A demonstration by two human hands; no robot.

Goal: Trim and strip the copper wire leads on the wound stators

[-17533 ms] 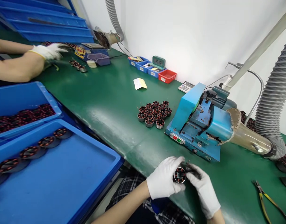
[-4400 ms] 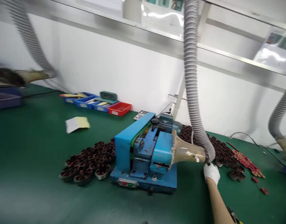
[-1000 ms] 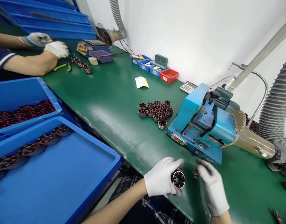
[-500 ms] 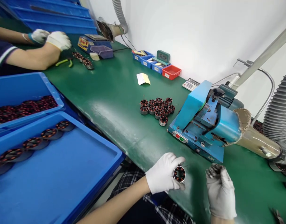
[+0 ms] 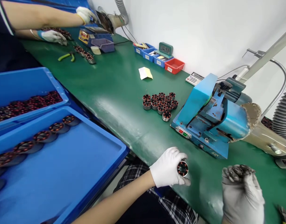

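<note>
Fingers of the gloved left hand (image 5: 167,168) are wrapped around a small stator (image 5: 182,168), held just above the near edge of the green table (image 5: 115,93). Right hand (image 5: 242,194), with dirty fingertips, is curled closed and apart from the stator; if it holds something, I cannot tell. Behind the hands stands a blue machine (image 5: 210,118), and left of it a cluster of stators (image 5: 160,104). Far left, a co-worker's gloved hands (image 5: 53,35) work.
</note>
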